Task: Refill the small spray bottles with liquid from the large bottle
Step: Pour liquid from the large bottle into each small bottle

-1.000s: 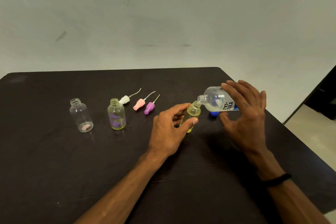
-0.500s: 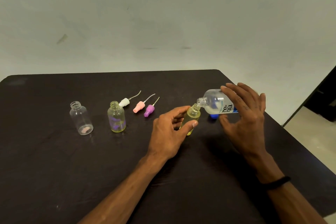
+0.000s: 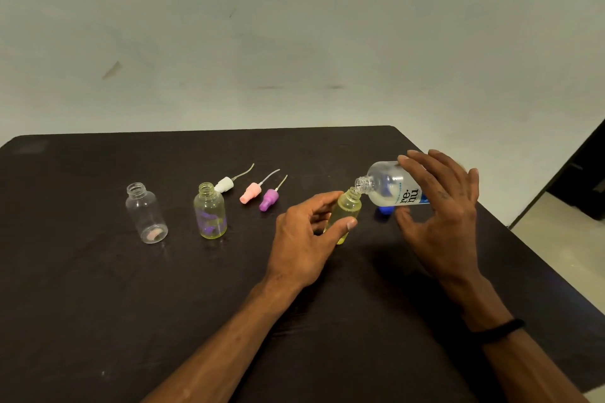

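My right hand (image 3: pixel 438 213) grips the large clear bottle (image 3: pixel 389 185) with a white and blue label, tipped on its side with its open neck at the mouth of a small yellowish bottle (image 3: pixel 347 211). My left hand (image 3: pixel 307 239) holds that small bottle, slightly tilted, between thumb and fingers. To the left stand two open small bottles: a yellowish one with a purple print (image 3: pixel 210 211) and a clear one (image 3: pixel 146 213). Three spray heads with dip tubes lie behind them: white (image 3: pixel 225 184), pink (image 3: pixel 250 192) and purple (image 3: pixel 269 199).
A blue cap (image 3: pixel 385 209) lies on the dark table (image 3: pixel 98 304) under the large bottle. The table's right edge runs close behind my right hand, with floor beyond it. A pale wall rises behind the far edge.
The view shifted slightly, so everything sits a little lower in frame. The large bottle stays tipped at the small bottle's mouth; both hands keep their grips.
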